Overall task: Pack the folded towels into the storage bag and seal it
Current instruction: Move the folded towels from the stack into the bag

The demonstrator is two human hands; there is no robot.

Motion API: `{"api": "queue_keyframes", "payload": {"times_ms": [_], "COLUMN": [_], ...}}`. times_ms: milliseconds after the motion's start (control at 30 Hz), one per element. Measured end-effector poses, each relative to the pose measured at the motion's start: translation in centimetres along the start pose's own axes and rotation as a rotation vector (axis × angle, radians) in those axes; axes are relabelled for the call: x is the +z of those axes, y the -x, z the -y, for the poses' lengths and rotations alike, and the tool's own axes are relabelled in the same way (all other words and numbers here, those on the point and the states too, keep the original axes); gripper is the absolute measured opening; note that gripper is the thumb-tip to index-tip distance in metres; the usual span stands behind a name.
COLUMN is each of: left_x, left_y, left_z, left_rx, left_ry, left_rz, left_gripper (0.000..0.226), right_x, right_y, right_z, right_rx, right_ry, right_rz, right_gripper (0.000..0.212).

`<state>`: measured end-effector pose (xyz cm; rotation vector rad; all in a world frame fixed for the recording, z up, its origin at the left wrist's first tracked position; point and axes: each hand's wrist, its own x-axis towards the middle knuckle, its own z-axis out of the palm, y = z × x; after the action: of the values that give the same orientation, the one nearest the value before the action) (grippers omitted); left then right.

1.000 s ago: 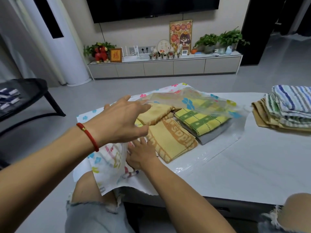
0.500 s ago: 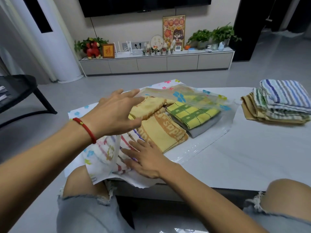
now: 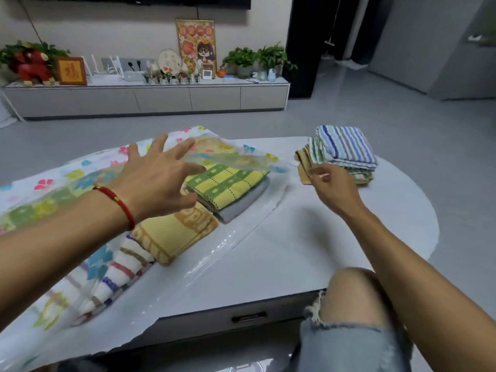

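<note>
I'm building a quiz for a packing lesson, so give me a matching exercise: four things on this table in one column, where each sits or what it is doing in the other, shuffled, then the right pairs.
Things
1. green-and-yellow checked towel
2. blue-striped towel
3. left hand
4. right hand

Places or states
A. on top of the unpacked stack at the table's right
B. spread open above the storage bag
C. lying on a grey towel under the bag's clear flap
D. reaching toward the unpacked stack, holding nothing

Pairs: 1-C, 2-A, 3-B, 4-D
</note>
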<state>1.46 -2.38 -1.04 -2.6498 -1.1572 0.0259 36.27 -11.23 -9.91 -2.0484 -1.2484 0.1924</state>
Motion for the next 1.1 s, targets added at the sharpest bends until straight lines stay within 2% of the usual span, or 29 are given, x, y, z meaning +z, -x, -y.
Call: {"api": "queue_keyframes", "payload": {"times_ms": [133, 200, 433, 533, 600, 700, 767, 833, 967, 1100], "left_x": [0.4, 0.7, 1.4, 1.9, 2.1, 2.4, 2.4, 2.3, 2.5, 2.2], "left_y": [-2.3, -3.1, -4.7, -5.1, -5.3, -5.6, -5.7, -5.5, -3.8, -0.8], "left_z": [-0.7, -0.9, -1.0, -1.1, -1.0, -0.5, -0.2, 0.0, 0.4, 1.3], "left_rx": [-0.006, -0.014, -0.019, -0.021, -0.031, -0.038, -0.057, -0.074, -0.1, -0.153], "left_ry": [-0.013, -0.015, 0.032, 0.037, 0.027, -0.008, -0.001, 0.012, 0.005, 0.026], "left_rz": [0.044, 0.051, 0.03, 0.024, 0.008, -0.008, -0.017, -0.018, -0.021, 0.011], "left_gripper": [0.059, 0.06, 0.069, 0.073, 0.073, 0.073, 0.072, 0.071, 0.068, 0.07], "right_x": [-2.7, -3.2, -2.9, -2.6, -2.8, -3.7, -4.5, -5.2, -7.2, -9.3], "right_y": [-6.4, -9.1, -15.1, -16.1, -16.4, -16.6, -16.8, -16.7, -14.1, -8.3], "right_z": [-4.6, -6.4, -10.3, -11.1, -11.2, -11.1, -10.5, -9.6, -7.6, -5.9], "right_rx": [0.161, 0.259, 0.494, 0.509, 0.501, 0.337, 0.266, 0.31, 0.477, 0.447], "right_ry": [0.126, 0.205, 0.217, 0.257, 0.285, 0.379, 0.269, 0.01, -0.591, -0.841], "right_rz": [-0.195, -0.211, -0.216, -0.234, -0.193, -0.16, -0.14, -0.104, 0.201, 0.375], "right_gripper": [0.034, 0.035, 0.041, 0.039, 0.044, 0.047, 0.047, 0.051, 0.06, 0.056]}}
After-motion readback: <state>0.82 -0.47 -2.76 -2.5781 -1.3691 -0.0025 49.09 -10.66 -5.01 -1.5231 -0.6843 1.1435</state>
